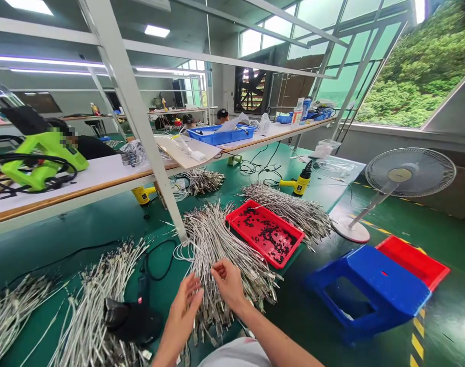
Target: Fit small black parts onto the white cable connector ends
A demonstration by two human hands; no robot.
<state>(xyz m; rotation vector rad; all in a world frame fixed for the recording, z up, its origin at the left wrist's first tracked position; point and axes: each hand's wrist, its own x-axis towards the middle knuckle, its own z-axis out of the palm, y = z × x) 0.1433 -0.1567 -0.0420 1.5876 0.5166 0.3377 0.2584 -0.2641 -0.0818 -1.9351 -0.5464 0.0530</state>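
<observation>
In the head view a large heap of white cables (pixel 213 234) with metal plug ends lies on the green table, right under my hands. My left hand (pixel 184 303) hovers over the left side of this heap, its fingers loosely curved and the thumb apart, with nothing visible in it. Beside it, my right hand (pixel 230 283) has its fingers curled in toward the thumb over the cables; whatever it may pinch is too small or hidden. A red tray (pixel 234 224) holding many small black pieces rests against the heap's right side.
More cable heaps lie left (pixel 98 290) and behind the tray (pixel 289 209). A black heat gun (pixel 129 318) stands near my left forearm. A white post (pixel 140 112) rises close to the heap. Right are a blue stool (pixel 388 280) and a fan (pixel 410 173). Other people sit beyond the shelf.
</observation>
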